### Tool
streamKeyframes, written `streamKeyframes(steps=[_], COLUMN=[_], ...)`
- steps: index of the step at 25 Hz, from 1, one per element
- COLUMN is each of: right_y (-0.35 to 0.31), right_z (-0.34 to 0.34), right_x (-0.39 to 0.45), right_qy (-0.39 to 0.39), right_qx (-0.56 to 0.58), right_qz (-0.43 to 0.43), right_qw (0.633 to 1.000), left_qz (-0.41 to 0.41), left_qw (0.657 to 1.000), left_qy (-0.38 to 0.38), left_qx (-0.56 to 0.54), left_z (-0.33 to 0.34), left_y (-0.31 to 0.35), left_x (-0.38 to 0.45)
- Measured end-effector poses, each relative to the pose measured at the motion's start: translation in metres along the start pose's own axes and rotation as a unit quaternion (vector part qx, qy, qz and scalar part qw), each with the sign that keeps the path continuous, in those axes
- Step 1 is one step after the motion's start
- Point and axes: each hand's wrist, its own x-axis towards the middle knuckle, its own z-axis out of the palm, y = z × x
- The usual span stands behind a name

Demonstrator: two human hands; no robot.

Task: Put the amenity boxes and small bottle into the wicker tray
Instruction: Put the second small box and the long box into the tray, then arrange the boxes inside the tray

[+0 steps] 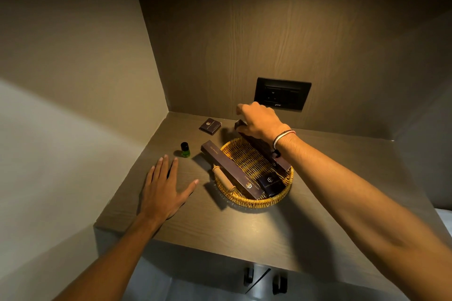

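Note:
A round wicker tray (247,154) with wooden handles sits on the brown counter. A long dark box (230,170) lies slanted across its left rim, and a small dark box (270,184) rests at its near side. My right hand (259,121) is shut on the far end of a second long dark box (278,161), which slants into the tray's right side. A small square box (210,126) lies on the counter behind the tray. A little green bottle (185,150) with a black cap stands to the tray's left. My left hand (162,187) rests flat, fingers spread, near the bottle.
The counter (220,227) sits in a wall niche, with walls close at the left and back. A black socket plate (282,93) is on the back wall just behind my right hand. Cupboard doors with dark handles (248,276) are below the front edge.

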Motion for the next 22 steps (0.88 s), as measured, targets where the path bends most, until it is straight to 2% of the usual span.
streamKeyframes(steps=[2,6,13,18,22], right_y=[-0.016,-0.051,-0.067,-0.071,-0.07], right_z=[0.003,0.018,0.05,0.061,0.044], right_x=[0.013,0.047,0.081,0.078,0.072], right_qy=[0.007,-0.04,-0.123,-0.089,-0.072], right_qx=[0.02,0.025,0.038,0.067,0.149], right_qz=[-0.045,-0.079,-0.043,-0.001,0.028], right_qw=[0.999,0.996,0.991,0.994,0.986], left_qz=[0.001,0.0,-0.006,-0.009,-0.004], left_qw=[1.0,1.0,1.0,1.0,1.0], left_qy=[0.003,0.012,0.025,0.02,0.016], left_qx=[-0.003,-0.004,-0.005,-0.012,-0.017], left_z=[0.0,0.0,0.003,0.002,0.002], left_y=[-0.001,0.001,0.0,0.003,0.001], left_x=[0.0,-0.002,-0.002,-0.001,-0.001])
